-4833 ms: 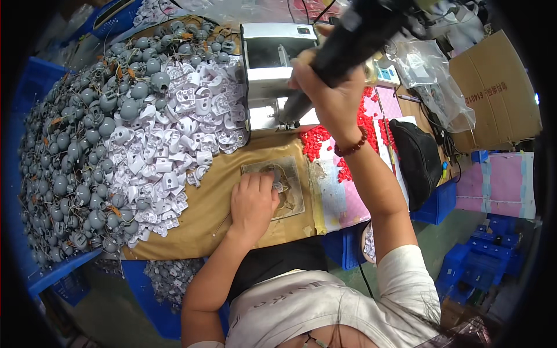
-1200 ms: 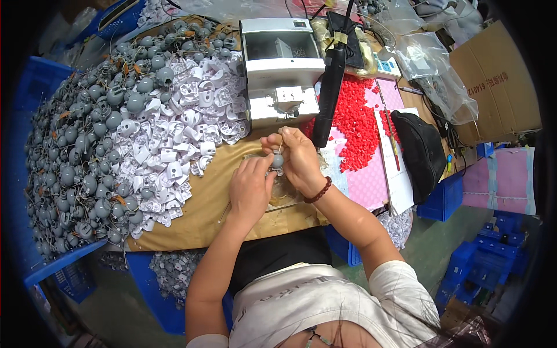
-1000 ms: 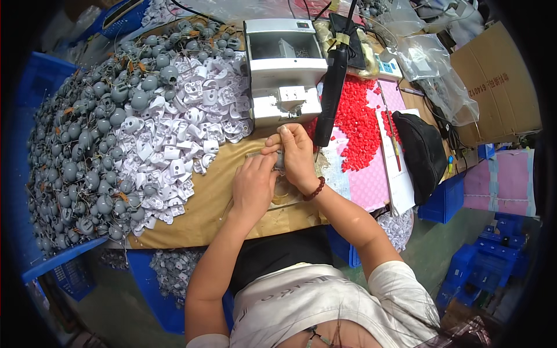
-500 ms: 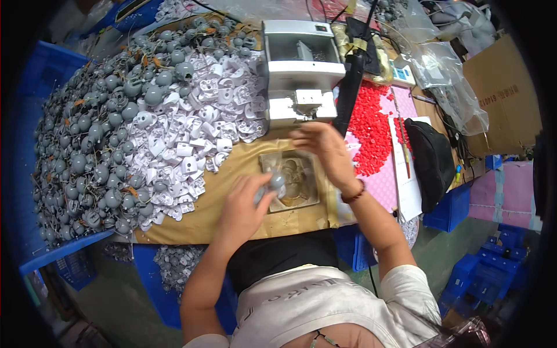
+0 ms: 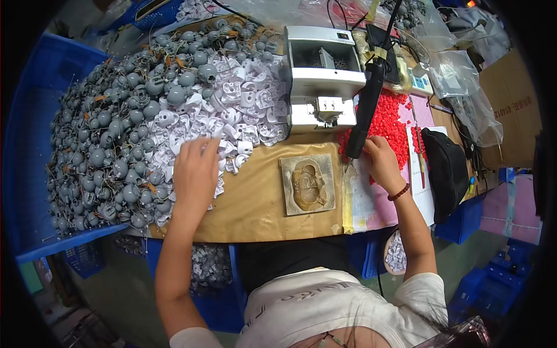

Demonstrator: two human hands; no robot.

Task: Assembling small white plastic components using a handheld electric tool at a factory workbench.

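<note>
My left hand (image 5: 196, 174) lies over the near edge of a heap of white plastic housings (image 5: 191, 124). Its fingers are stretched out and slightly apart, and no held part shows. Over at the heap of small red plastic pieces (image 5: 386, 119), my right hand (image 5: 384, 163) has its fingers bent and drawn together at the tips; whatever is between them is hidden. Just left of that hand hangs a black electric screwdriver (image 5: 368, 104), bit pointing down. Between my hands a square metal fixture (image 5: 285, 188) with a shaped hollow rests on the brown table covering.
Grey ball-shaped parts with wires (image 5: 110, 145) pile up at the left, inside a blue tray (image 5: 32, 145). A screw feeder (image 5: 322, 75) stands behind the fixture. Right of the red pieces lie a white sheet (image 5: 426, 197), a black pouch (image 5: 444, 168) and a cardboard box (image 5: 513, 107).
My left hand has moved left from the fixture to the white housings, and the grey ball-shaped part no longer shows in it. My right hand has gone from the feeder's front to the red pieces.
</note>
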